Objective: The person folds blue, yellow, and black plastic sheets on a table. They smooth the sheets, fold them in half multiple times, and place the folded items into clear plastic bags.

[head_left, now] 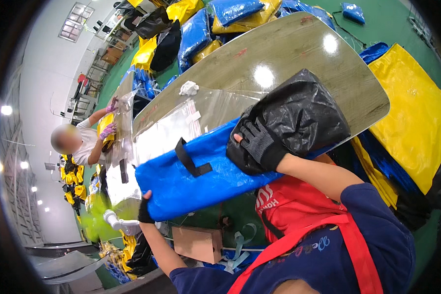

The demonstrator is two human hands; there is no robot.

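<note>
A long blue bag [220,183] with a black strap handle [183,157] lies across the near edge of the table. At its left end my left hand [145,208], in a dark fingerless glove, pinches the lower corner, thumb on top. Black sheeting [306,112], wrinkled and shiny, covers the bag's right end. My right hand [262,142], in a grey and black glove, lies on this black part with fingers stretched out and pressing down. Clear plastic bags [174,127] lie flat just beyond the blue bag.
The wood-patterned table [230,63] has a crumpled white scrap [189,88] on it. Blue and yellow packs [196,39] are piled behind; yellow bags [409,108] stand right. A person [90,137] in purple gloves works at left. A cardboard box [197,243] sits below the table edge.
</note>
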